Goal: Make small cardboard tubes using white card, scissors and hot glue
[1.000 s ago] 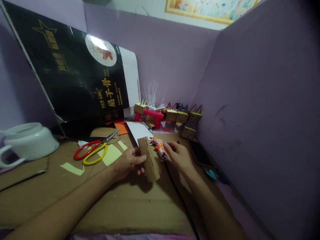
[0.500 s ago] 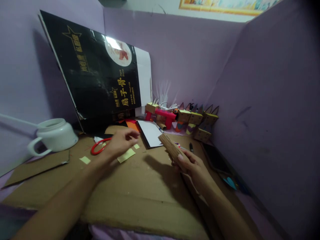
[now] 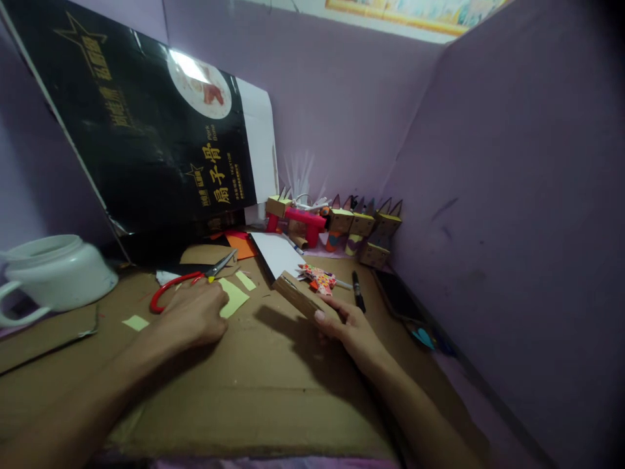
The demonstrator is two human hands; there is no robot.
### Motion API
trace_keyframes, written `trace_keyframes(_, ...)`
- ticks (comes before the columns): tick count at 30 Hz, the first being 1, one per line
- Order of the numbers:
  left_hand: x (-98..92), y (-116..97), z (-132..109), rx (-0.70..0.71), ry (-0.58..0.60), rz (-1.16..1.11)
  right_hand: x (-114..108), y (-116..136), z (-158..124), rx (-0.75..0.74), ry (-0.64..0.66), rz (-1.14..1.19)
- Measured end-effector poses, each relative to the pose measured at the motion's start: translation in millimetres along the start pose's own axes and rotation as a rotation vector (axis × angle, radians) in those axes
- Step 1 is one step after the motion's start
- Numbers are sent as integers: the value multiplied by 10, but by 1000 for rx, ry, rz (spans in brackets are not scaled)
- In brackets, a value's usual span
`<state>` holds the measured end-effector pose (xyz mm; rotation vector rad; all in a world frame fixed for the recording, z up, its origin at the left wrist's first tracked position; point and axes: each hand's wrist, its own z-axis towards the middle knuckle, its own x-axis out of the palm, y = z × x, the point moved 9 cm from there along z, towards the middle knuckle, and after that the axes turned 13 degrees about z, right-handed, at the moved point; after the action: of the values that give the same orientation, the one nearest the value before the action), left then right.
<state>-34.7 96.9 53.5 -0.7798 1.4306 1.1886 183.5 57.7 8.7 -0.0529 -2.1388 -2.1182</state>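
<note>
My right hand (image 3: 354, 332) grips a thick brown cardboard piece (image 3: 305, 301), thumb on top, tilted up and held above the table. Low on the left, my left hand (image 3: 198, 316) has its fingers curled in and knuckles up, at the edge of a pale yellow paper piece (image 3: 234, 298). Whatever those fingers hold, if anything, is hidden. Red-handled scissors (image 3: 168, 286) lie just beyond that hand, blades pointing away to the right. Smaller yellow scraps, one a paper strip (image 3: 245, 281), are scattered nearby.
A white mug (image 3: 58, 273) stands at the left. A large black printed cardboard sheet (image 3: 146, 130) leans on the purple wall. White paper (image 3: 278, 253), a patterned paper shape (image 3: 319, 279), a black pen (image 3: 358, 293) and a phone (image 3: 398, 294) lie beyond my right hand. Cardboard figures (image 3: 361, 225) stand behind.
My left hand has come down and curled its fingers beside the yellow paper, uncovering the scissor blades. The cardboard piece stays in my right hand. The view has shifted right.
</note>
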Motion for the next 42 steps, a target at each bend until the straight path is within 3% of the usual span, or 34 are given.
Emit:
trace_keyframes(4, -52, -176, 15, 101, -55, 220, 34, 51, -14, -13, 16, -1)
trace_keyframes(11, 68, -100, 16, -17, 45, 85, 23, 35, 8, 10, 10, 14)
trace_keyframes(17, -10, -290, 21, 91, -73, 127, 6, 73, -7, -8, -10, 25)
trace_keyframes(19, -135, -199, -30, 13, -207, 28, 6, 60, -10, -1, -8, 44)
trace_keyframes(22, -491, -49, -283, -43, -682, -178, 0, 0, -7, 34, -2, 61)
trace_keyframes(24, -621, -119, -482, 94, -936, -217, -2, -30, -5, 48, 8, 48)
trace_keyframes(26, -623, -307, -590, 304, -1018, -174, -3, -39, -7, 52, 15, 30)
trace_keyframes(29, -551, -571, -653, 542, -1001, -94, 8, -8, -19, 44, 19, 16)
trace_keyframes(32, -524, -708, -646, 634, -931, -56, 51, 35, -38, 39, 41, -7)
trace_keyframes(35, -540, -753, -603, 658, -838, -98, 70, 60, -47, 25, 42, -43)
trace_keyframes(39, -613, -725, -561, 620, -817, -225, 89, 47, -41, -6, 65, -139)
trace_keyframes(42, -580, -741, -461, 565, -725, -212, 101, 104, -45, -109, 89, -225)
